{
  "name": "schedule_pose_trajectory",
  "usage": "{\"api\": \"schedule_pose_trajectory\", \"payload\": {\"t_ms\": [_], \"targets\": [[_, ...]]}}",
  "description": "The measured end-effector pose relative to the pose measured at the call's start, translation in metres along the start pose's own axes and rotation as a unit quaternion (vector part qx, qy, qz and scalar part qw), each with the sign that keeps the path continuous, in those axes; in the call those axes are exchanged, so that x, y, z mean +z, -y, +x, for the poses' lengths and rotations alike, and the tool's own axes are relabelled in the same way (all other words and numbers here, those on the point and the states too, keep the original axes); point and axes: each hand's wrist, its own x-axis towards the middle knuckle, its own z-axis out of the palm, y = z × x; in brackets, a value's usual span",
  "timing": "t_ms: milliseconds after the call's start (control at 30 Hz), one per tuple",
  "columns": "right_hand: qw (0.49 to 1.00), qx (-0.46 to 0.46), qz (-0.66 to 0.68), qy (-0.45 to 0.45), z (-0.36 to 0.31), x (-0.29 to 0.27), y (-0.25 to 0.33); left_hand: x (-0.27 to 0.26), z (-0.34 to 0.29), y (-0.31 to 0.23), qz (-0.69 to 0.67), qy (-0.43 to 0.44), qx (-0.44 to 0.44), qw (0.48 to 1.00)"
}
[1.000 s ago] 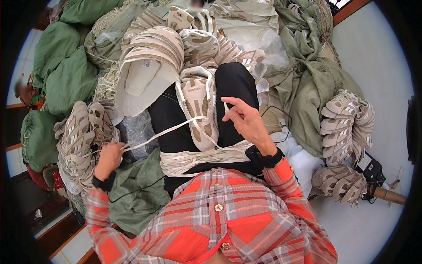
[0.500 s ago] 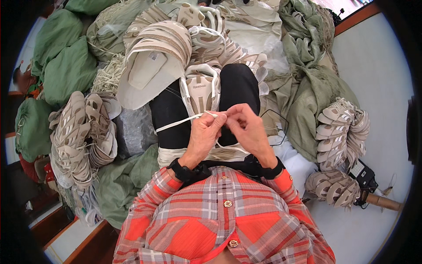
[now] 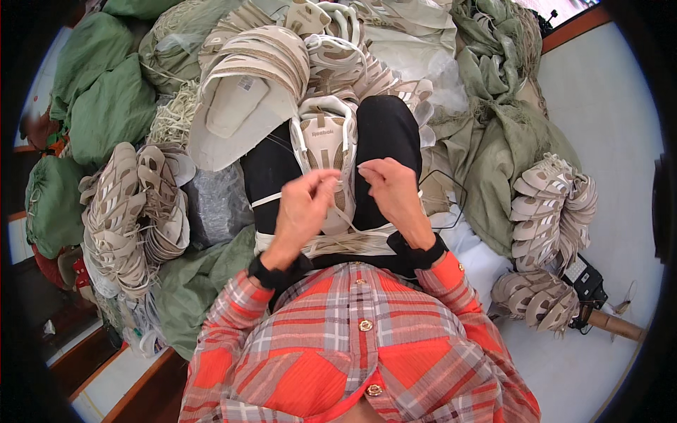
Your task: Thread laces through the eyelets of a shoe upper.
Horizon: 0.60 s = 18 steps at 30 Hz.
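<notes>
Between my black-trousered knees rests a beige and white shoe upper (image 3: 323,134), its tongue facing up. A cream shoelace (image 3: 264,201) runs from the left over my thigh and passes behind my left hand (image 3: 303,211). That hand is closed in a pinch over the upper's lower part, with a bit of lace showing at its fingertips. My right hand (image 3: 393,194) is apart from it, over my right thigh, thumb and forefinger pressed together; what they hold is too small to make out. More pale lace hangs below the left fingertips toward the lace bundle (image 3: 345,244) across my lap.
A stack of uppers (image 3: 243,113) leans against my left knee, with more uppers (image 3: 338,60) beyond. Strung bunches of uppers lie at left (image 3: 116,218) and right (image 3: 543,211). Green sacks (image 3: 106,92), a loose lace pile (image 3: 176,113) and a thin black cord (image 3: 462,194) surround me.
My hands were together over the upper, fingertips meeting at the lace. Now they are apart, the left lower and further left, the right slightly higher. The lower part of the upper shows between them.
</notes>
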Motion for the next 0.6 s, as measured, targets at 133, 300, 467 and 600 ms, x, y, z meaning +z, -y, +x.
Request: {"api": "schedule_pose_trajectory", "payload": {"t_ms": [133, 300, 467, 600], "targets": [[0.988, -0.085, -0.116, 0.054, 0.001, 0.013, -0.012, -0.012, 0.03, 0.015, 0.051, 0.079, -0.022, 0.995], [0.972, -0.138, -0.189, 0.034, 0.004, 0.017, -0.012, -0.009, 0.036, 0.019, 0.042, 0.118, -0.049, 0.991], [0.968, -0.13, -0.213, 0.038, 0.005, 0.024, -0.014, -0.01, 0.036, 0.016, 0.015, 0.136, -0.056, 0.989], [0.976, -0.093, -0.187, 0.063, 0.006, 0.025, -0.017, -0.014, 0.038, 0.017, 0.023, 0.16, -0.055, 0.985]]}}
